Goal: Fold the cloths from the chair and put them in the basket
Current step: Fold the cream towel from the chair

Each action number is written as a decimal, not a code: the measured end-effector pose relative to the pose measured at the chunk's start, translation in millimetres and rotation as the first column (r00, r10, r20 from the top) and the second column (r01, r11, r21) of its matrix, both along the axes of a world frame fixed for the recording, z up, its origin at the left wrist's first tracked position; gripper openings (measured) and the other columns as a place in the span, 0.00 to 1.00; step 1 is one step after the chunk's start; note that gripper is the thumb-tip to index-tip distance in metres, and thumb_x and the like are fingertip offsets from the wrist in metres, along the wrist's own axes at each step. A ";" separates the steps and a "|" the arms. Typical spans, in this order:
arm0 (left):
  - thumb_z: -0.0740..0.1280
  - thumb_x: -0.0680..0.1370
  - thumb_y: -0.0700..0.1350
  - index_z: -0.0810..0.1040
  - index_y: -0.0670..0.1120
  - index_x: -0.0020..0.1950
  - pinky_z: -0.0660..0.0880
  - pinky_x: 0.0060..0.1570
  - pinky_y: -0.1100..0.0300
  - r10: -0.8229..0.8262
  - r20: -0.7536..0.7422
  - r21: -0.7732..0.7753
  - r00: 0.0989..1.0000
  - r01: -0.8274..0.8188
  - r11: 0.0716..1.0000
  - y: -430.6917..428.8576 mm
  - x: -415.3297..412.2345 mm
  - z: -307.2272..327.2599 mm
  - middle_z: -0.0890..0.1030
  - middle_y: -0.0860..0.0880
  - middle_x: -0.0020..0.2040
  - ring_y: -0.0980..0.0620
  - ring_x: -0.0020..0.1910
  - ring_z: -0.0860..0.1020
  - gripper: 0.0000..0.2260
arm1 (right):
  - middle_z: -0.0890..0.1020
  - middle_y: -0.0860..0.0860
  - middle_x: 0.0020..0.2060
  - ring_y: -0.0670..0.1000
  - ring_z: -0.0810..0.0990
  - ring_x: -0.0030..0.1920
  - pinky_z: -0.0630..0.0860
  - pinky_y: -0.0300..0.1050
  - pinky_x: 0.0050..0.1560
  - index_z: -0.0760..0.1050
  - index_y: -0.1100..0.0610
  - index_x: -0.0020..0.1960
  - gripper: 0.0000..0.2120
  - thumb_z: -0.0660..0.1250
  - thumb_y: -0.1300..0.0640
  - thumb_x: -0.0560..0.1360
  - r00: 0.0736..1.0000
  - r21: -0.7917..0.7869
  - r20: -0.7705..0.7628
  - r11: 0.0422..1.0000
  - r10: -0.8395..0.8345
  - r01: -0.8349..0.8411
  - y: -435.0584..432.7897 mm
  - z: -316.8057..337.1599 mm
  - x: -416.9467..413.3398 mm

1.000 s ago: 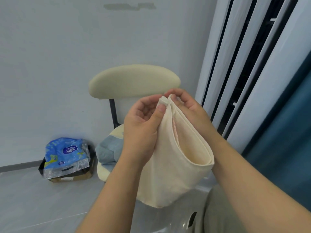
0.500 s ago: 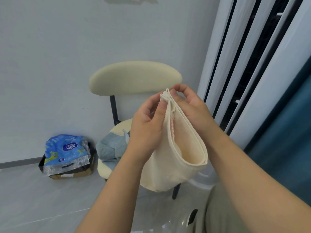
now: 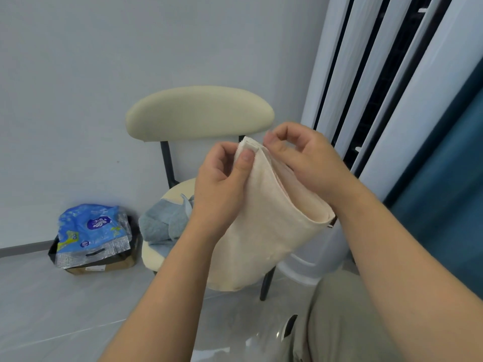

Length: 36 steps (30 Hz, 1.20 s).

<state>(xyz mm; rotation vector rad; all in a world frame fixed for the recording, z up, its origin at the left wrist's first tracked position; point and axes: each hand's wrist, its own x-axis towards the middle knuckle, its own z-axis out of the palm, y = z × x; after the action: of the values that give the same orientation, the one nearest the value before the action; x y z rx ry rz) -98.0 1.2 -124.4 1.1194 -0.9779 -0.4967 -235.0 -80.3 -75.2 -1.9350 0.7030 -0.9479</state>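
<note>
Both hands are raised together at the top corner of a folded cream terry cloth [image 3: 261,231]. The left hand [image 3: 222,184] is on the cloth's left side, thumb pressed flat on its near face just below the corner, the fingers curled behind it, pinching the layers. The right hand [image 3: 305,160] is on the cloth's right side, its fingers curled and its thumb and forefinger just beside the corner; whether they actually nip the fabric is hard to tell. The bare left forearm [image 3: 162,283] rises from below the cloth, and the bare right forearm [image 3: 392,257] slants in from its lower right.
</note>
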 end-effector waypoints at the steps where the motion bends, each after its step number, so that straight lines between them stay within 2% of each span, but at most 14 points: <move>1: 0.68 0.82 0.47 0.79 0.44 0.51 0.75 0.46 0.56 0.000 0.006 -0.012 1.000 0.000 1.000 -1.3 1.0 -0.3 0.81 0.48 0.44 0.55 0.43 0.78 0.06 | 0.84 0.51 0.44 0.50 0.81 0.41 0.77 0.45 0.49 0.79 0.56 0.47 0.13 0.68 0.47 0.81 0.998 -0.032 -0.055 0.999 0.000 -0.002 0.3 -1.0 -4.7; 4: 0.69 0.82 0.47 0.79 0.47 0.48 0.75 0.46 0.55 0.038 0.003 -0.050 0.999 -0.038 0.998 -4.3 5.4 1.4 0.81 0.48 0.43 0.54 0.42 0.77 0.06 | 0.85 0.54 0.47 0.57 0.83 0.43 0.78 0.46 0.49 0.82 0.55 0.49 0.16 0.66 0.43 0.80 0.979 -0.100 -0.205 0.995 -0.020 0.000 1.8 -7.2 -14.9; 6: 0.69 0.82 0.47 0.79 0.49 0.46 0.74 0.45 0.58 0.070 -0.013 -0.067 0.997 -0.071 0.995 -4.9 8.3 4.2 0.80 0.52 0.42 0.56 0.42 0.76 0.05 | 0.83 0.46 0.47 0.50 0.83 0.44 0.78 0.45 0.48 0.83 0.49 0.48 0.18 0.62 0.38 0.80 0.960 -0.187 -0.276 0.982 -0.046 -0.007 -1.6 -12.7 -21.4; 8: 0.69 0.82 0.48 0.79 0.49 0.47 0.74 0.45 0.59 0.089 -0.036 -0.075 0.995 -0.092 0.993 -5.5 12.6 5.7 0.80 0.53 0.43 0.56 0.42 0.76 0.05 | 0.80 0.42 0.43 0.43 0.79 0.42 0.72 0.39 0.44 0.80 0.45 0.40 0.22 0.56 0.33 0.79 0.941 -0.227 -0.338 0.972 -0.021 -0.059 -3.3 -14.2 -28.1; 10: 0.69 0.82 0.49 0.79 0.49 0.47 0.75 0.45 0.61 0.119 -0.072 -0.087 0.990 -0.125 0.988 -5.7 18.8 7.6 0.80 0.54 0.43 0.57 0.42 0.77 0.06 | 0.79 0.45 0.41 0.46 0.78 0.41 0.74 0.42 0.42 0.80 0.50 0.38 0.32 0.51 0.26 0.76 0.886 -0.261 -0.463 0.958 -0.018 -0.117 -8.8 -14.5 -33.5; 12: 0.69 0.82 0.49 0.79 0.49 0.48 0.74 0.45 0.63 0.162 -0.106 -0.103 0.981 -0.173 0.979 -6.1 27.0 9.1 0.81 0.55 0.43 0.58 0.42 0.77 0.06 | 0.79 0.47 0.42 0.47 0.80 0.42 0.78 0.48 0.47 0.81 0.56 0.42 0.41 0.51 0.19 0.70 0.800 -0.300 -0.597 0.941 -0.057 -0.156 -15.3 -11.9 -36.0; 14: 0.70 0.82 0.50 0.80 0.49 0.48 0.74 0.44 0.65 0.198 -0.119 -0.107 0.973 -0.211 0.972 -6.5 34.5 9.7 0.81 0.56 0.43 0.59 0.42 0.77 0.06 | 0.80 0.47 0.42 0.48 0.80 0.43 0.79 0.52 0.48 0.81 0.56 0.41 0.41 0.55 0.18 0.68 0.753 -0.326 -0.652 0.930 -0.092 -0.169 -17.3 -2.5 -34.7; 21: 0.69 0.82 0.50 0.79 0.50 0.47 0.74 0.46 0.66 0.302 -0.246 -0.076 0.921 -0.329 0.941 -8.2 58.3 2.6 0.80 0.56 0.42 0.59 0.42 0.76 0.06 | 0.78 0.57 0.34 0.56 0.76 0.37 0.76 0.55 0.41 0.76 0.61 0.37 0.30 0.64 0.33 0.75 0.808 -0.537 -0.565 0.818 -0.167 -0.207 -7.6 52.2 -10.6; 24: 0.69 0.82 0.50 0.80 0.50 0.47 0.74 0.49 0.61 0.290 -0.298 -0.040 0.909 -0.316 0.948 -11.2 64.6 -4.3 0.81 0.55 0.43 0.58 0.43 0.77 0.06 | 0.75 0.59 0.32 0.56 0.73 0.34 0.70 0.46 0.35 0.75 0.64 0.37 0.29 0.68 0.37 0.76 0.812 -0.499 -0.576 0.827 -0.091 -0.261 -1.1 66.8 -1.4; 26: 0.70 0.81 0.50 0.80 0.50 0.47 0.74 0.49 0.58 0.282 -0.327 -0.027 0.902 -0.307 0.951 -12.1 66.9 -6.4 0.81 0.55 0.43 0.57 0.43 0.78 0.06 | 0.75 0.57 0.30 0.53 0.72 0.33 0.68 0.46 0.34 0.76 0.63 0.37 0.28 0.67 0.37 0.76 0.817 -0.554 -0.559 0.798 -0.145 -0.238 0.2 72.9 2.0; 29: 0.70 0.81 0.51 0.80 0.49 0.47 0.74 0.46 0.58 0.262 -0.327 -0.026 0.908 -0.285 0.958 -12.7 66.4 -6.6 0.81 0.55 0.41 0.57 0.41 0.78 0.06 | 0.73 0.57 0.29 0.52 0.68 0.30 0.63 0.43 0.31 0.78 0.65 0.38 0.25 0.71 0.42 0.76 0.843 -0.515 -0.524 0.833 -0.123 -0.199 -0.8 74.8 1.4; 31: 0.69 0.82 0.50 0.79 0.49 0.47 0.75 0.45 0.60 0.258 -0.315 -0.031 0.913 -0.281 0.959 -12.9 64.0 -5.8 0.81 0.55 0.40 0.58 0.40 0.78 0.07 | 0.75 0.63 0.33 0.56 0.70 0.33 0.62 0.44 0.32 0.78 0.66 0.38 0.24 0.73 0.44 0.76 0.874 -0.527 -0.468 0.835 -0.130 -0.157 -3.6 73.1 -1.2; 34: 0.69 0.82 0.50 0.80 0.49 0.48 0.75 0.47 0.57 0.225 -0.299 -0.030 0.928 -0.245 0.969 -14.2 62.2 -6.9 0.82 0.54 0.41 0.56 0.41 0.78 0.06 | 0.76 0.65 0.35 0.57 0.72 0.33 0.64 0.46 0.33 0.80 0.65 0.38 0.22 0.74 0.45 0.74 0.896 -0.484 -0.433 0.864 -0.096 -0.141 -4.0 68.9 -5.3; 36: 0.68 0.82 0.51 0.80 0.49 0.49 0.75 0.47 0.57 0.221 -0.288 -0.014 0.932 -0.235 0.972 -14.7 61.1 -7.3 0.82 0.54 0.42 0.57 0.41 0.78 0.07 | 0.76 0.65 0.35 0.59 0.73 0.35 0.65 0.48 0.33 0.78 0.66 0.37 0.21 0.74 0.47 0.74 0.901 -0.527 -0.409 0.844 -0.143 -0.105 -6.2 65.9 -5.2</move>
<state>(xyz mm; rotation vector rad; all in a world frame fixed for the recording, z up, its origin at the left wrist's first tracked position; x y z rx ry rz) -37.0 -13.4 -131.7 1.0679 -0.5961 -0.4283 -240.2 -86.5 -9.3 -2.7045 0.7583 -0.7768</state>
